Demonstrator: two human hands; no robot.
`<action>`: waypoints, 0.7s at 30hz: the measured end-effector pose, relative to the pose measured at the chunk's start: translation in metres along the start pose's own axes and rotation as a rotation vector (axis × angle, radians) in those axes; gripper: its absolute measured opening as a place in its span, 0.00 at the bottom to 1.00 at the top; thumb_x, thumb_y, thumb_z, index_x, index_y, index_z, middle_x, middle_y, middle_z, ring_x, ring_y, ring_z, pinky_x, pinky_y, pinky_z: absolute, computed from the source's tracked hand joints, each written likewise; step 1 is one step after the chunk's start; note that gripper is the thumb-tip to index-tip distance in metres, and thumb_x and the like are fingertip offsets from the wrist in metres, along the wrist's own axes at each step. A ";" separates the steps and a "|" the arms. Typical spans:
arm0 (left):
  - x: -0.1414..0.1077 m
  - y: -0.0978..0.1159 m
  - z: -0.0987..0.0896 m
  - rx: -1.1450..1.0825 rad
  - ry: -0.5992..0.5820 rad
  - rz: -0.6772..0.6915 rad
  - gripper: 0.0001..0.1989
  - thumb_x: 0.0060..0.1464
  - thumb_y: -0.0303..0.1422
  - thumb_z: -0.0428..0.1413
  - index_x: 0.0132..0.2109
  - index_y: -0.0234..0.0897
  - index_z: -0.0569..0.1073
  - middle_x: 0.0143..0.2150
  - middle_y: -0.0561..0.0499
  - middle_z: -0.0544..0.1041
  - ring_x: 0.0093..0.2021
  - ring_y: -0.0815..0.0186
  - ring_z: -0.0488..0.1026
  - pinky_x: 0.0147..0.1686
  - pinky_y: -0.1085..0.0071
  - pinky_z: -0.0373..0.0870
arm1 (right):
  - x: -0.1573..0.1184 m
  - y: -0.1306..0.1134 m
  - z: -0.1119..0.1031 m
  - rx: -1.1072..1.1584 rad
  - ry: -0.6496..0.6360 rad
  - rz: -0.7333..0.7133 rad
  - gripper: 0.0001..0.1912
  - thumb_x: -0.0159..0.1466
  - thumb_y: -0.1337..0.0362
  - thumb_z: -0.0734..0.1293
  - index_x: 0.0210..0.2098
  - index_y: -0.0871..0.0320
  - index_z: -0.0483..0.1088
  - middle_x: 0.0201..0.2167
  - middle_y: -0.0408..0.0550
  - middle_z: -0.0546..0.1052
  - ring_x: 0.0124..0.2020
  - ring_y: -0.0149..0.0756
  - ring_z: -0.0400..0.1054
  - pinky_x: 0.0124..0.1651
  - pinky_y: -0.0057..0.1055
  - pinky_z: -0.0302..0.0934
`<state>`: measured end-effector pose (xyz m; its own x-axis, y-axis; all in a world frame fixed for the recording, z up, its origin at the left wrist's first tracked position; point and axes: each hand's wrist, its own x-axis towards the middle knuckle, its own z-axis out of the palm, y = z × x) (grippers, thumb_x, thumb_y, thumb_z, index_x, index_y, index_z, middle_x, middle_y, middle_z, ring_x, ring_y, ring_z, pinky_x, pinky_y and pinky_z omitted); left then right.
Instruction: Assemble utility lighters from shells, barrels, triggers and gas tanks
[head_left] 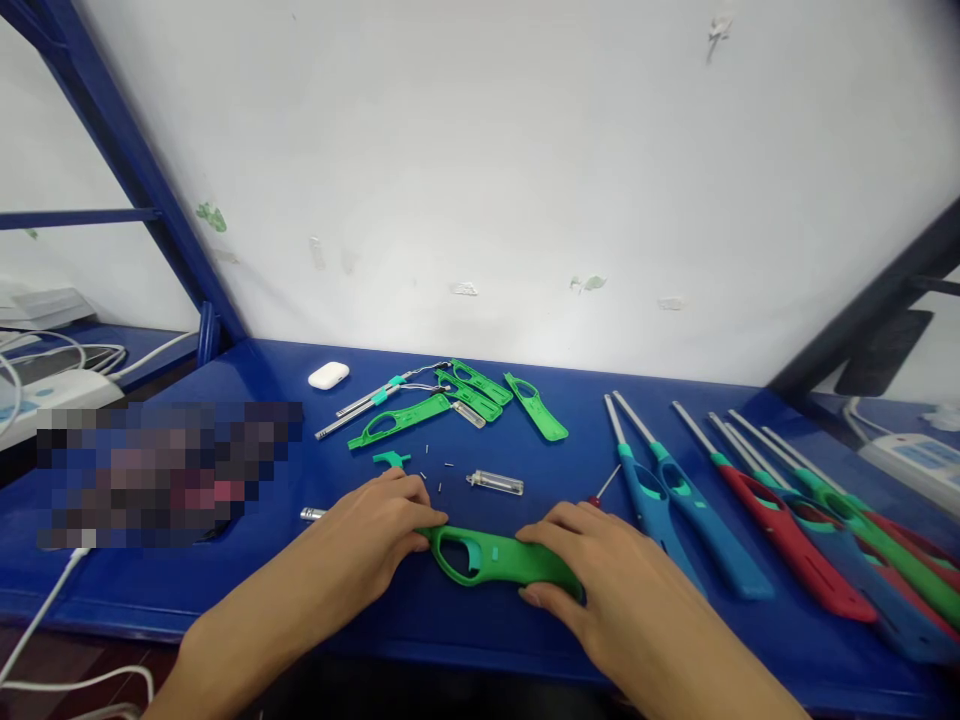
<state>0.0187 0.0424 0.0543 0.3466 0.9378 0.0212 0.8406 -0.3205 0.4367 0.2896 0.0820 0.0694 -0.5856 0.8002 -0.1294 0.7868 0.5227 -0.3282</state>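
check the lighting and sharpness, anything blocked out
Head view: white wall brightly lit, darker toward the upper right corner; head view: pixelated patch hides whatever lies left on the blue tabletop; head view: green casing fairly sharp, no obvious motion blur.

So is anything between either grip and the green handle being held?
Nothing visible: the left grip pinches the green handle at its narrow end, and the right grip clasps its wide end.

hands [394,515] [581,555] 2 | held handle [499,565] 1 | loose shells [550,426] 4 — clear tanks [498,483] 2
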 end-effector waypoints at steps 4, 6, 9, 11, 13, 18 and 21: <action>0.000 -0.002 0.001 0.011 0.006 0.006 0.18 0.68 0.22 0.53 0.51 0.48 0.81 0.49 0.52 0.77 0.49 0.63 0.75 0.50 0.66 0.66 | 0.002 0.000 0.001 -0.022 0.011 -0.007 0.17 0.66 0.71 0.74 0.51 0.44 0.79 0.49 0.44 0.80 0.50 0.48 0.76 0.57 0.52 0.70; -0.001 0.001 0.000 0.013 0.020 0.005 0.17 0.68 0.22 0.52 0.52 0.48 0.80 0.49 0.52 0.77 0.49 0.62 0.75 0.49 0.66 0.66 | 0.004 0.000 0.002 -0.034 0.025 -0.016 0.18 0.65 0.71 0.74 0.51 0.44 0.79 0.49 0.44 0.80 0.50 0.49 0.76 0.57 0.53 0.69; -0.003 0.005 -0.002 0.009 0.036 0.007 0.20 0.69 0.21 0.50 0.52 0.49 0.81 0.50 0.52 0.77 0.50 0.63 0.74 0.49 0.67 0.66 | 0.004 0.000 0.002 -0.039 0.041 -0.016 0.17 0.65 0.70 0.75 0.50 0.44 0.80 0.49 0.44 0.80 0.50 0.49 0.77 0.55 0.51 0.70; -0.003 0.007 -0.001 0.009 0.035 0.011 0.22 0.68 0.19 0.49 0.49 0.48 0.81 0.49 0.53 0.77 0.48 0.65 0.74 0.47 0.68 0.66 | 0.004 0.000 0.003 -0.045 0.055 -0.022 0.16 0.65 0.69 0.75 0.49 0.44 0.80 0.46 0.42 0.81 0.48 0.48 0.78 0.51 0.48 0.71; -0.003 0.007 -0.001 0.013 0.035 0.015 0.23 0.66 0.16 0.48 0.48 0.48 0.81 0.47 0.53 0.76 0.46 0.65 0.74 0.46 0.69 0.66 | 0.003 0.001 0.003 -0.057 0.077 -0.034 0.15 0.64 0.69 0.76 0.48 0.44 0.81 0.44 0.41 0.81 0.46 0.46 0.78 0.48 0.45 0.71; -0.001 0.011 -0.003 0.028 0.041 0.032 0.27 0.59 0.11 0.47 0.44 0.46 0.80 0.45 0.55 0.76 0.45 0.67 0.73 0.47 0.69 0.65 | 0.001 0.006 0.006 -0.081 0.196 -0.127 0.15 0.62 0.67 0.78 0.47 0.44 0.82 0.40 0.38 0.82 0.41 0.41 0.80 0.42 0.37 0.68; -0.002 0.014 -0.004 0.038 0.042 0.046 0.28 0.57 0.09 0.46 0.42 0.46 0.80 0.44 0.56 0.76 0.43 0.68 0.73 0.48 0.69 0.64 | 0.003 0.010 0.008 -0.107 0.278 -0.191 0.13 0.62 0.67 0.79 0.44 0.43 0.82 0.37 0.35 0.82 0.35 0.35 0.79 0.35 0.32 0.64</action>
<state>0.0280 0.0370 0.0641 0.3684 0.9264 0.0786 0.8397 -0.3678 0.3996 0.2938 0.0869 0.0583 -0.6600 0.7270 0.1892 0.6929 0.6865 -0.2204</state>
